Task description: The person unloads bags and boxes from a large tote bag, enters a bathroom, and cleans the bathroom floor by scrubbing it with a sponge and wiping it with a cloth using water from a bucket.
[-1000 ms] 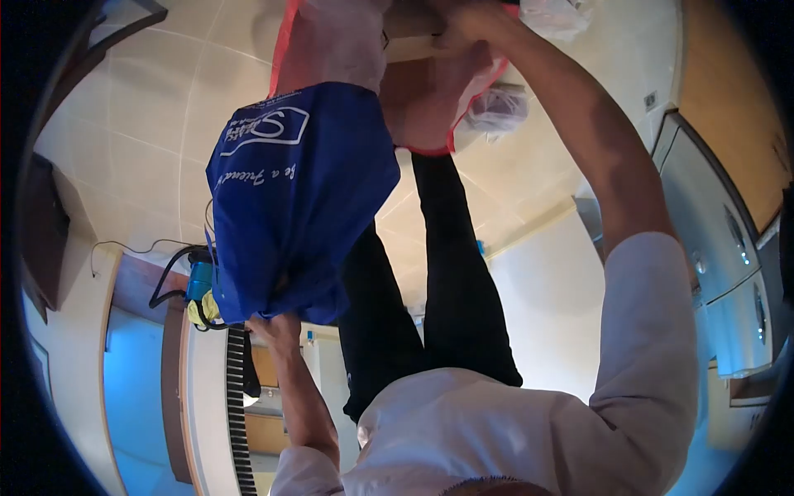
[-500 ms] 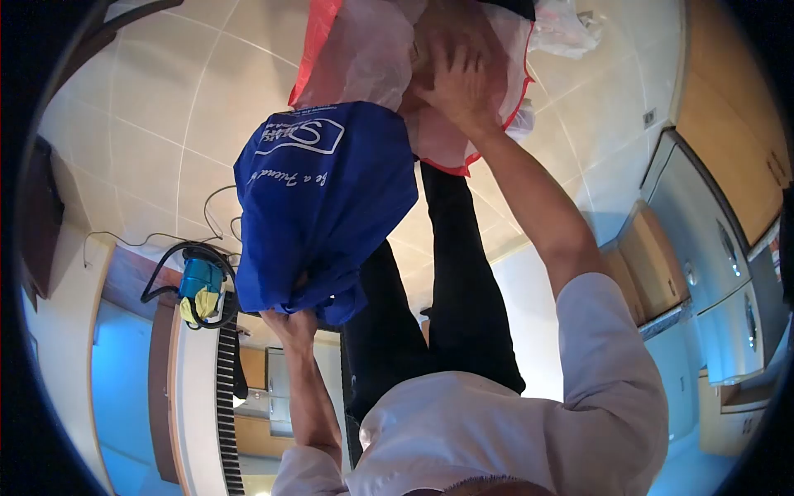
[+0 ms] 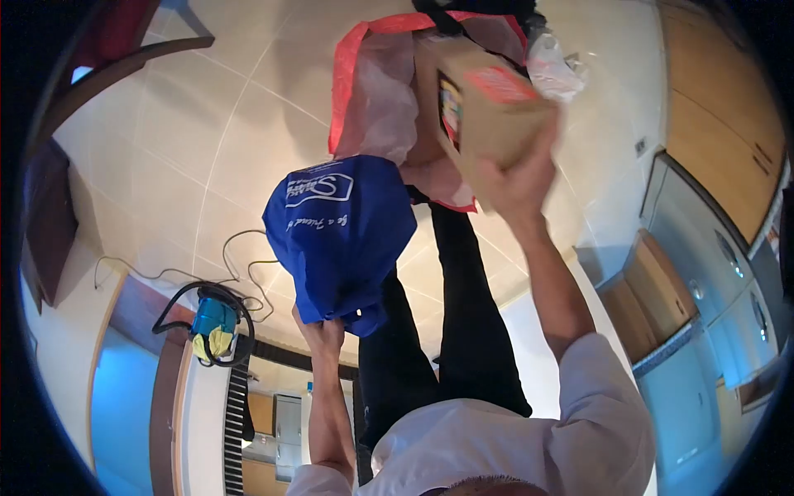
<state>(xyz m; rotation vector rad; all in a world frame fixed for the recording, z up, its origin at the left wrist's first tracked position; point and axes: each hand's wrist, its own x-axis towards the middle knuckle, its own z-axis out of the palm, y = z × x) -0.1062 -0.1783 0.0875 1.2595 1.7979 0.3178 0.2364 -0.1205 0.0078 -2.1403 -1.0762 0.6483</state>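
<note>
My left hand is closed on the gathered end of a blue fabric bag with white lettering, which hangs bulging in front of my legs. With my right hand, slightly blurred, I grip the near side of a brown cardboard box. The box is tilted and carries a red printed patch and a colourful picture panel. Behind and beneath it spreads a large translucent plastic bag with red edges, its mouth wide. The box overlaps this bag; whether its far end is still inside, I cannot tell.
A teal vacuum cleaner with a black hose and trailing cord stands at the left. A white plastic bag lies on the tiled floor at the upper right. Wooden cabinets line the right side, and a dark curved wooden piece is at upper left.
My right hand, earlier reaching into the red-edged bag, has come back toward me gripping the cardboard box. My left hand still holds the blue bag. The view has shifted somewhat.
</note>
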